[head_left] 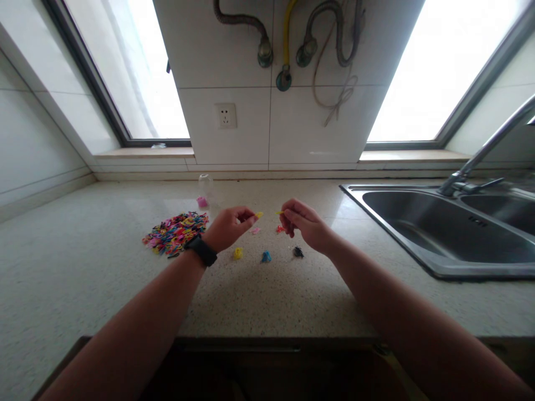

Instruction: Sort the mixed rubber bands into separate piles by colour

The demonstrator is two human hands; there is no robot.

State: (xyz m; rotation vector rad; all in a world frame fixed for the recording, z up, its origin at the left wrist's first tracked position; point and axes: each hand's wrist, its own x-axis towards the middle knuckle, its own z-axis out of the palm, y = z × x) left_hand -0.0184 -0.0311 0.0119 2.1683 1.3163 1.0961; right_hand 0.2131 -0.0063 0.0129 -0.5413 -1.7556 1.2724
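My left hand (pixel 229 227) pinches a small yellow rubber band (pixel 259 214) between thumb and fingertips. Across a short gap, my right hand (pixel 307 224) has its fingers closed on another bit of yellow rubber band (pixel 279 212). Below them on the counter lie small clumps of bands: a yellow clump (pixel 238 253), a blue clump (pixel 266 257) and a black clump (pixel 298 252). Slightly farther back are a pink clump (pixel 256 230) and a red clump (pixel 280 229), the red one close to my right fingers. A mixed, many-coloured pile of bands (pixel 178 233) spreads left of my left wrist.
A clear plastic container (pixel 205 184) and a pink object (pixel 202 201) stand behind the pile. To the right, a steel sink (pixel 401 245) with a faucet (pixel 463 172) is set into the speckled counter (pixel 267 306). Hoses and a socket (pixel 226 116) are on the tiled wall.
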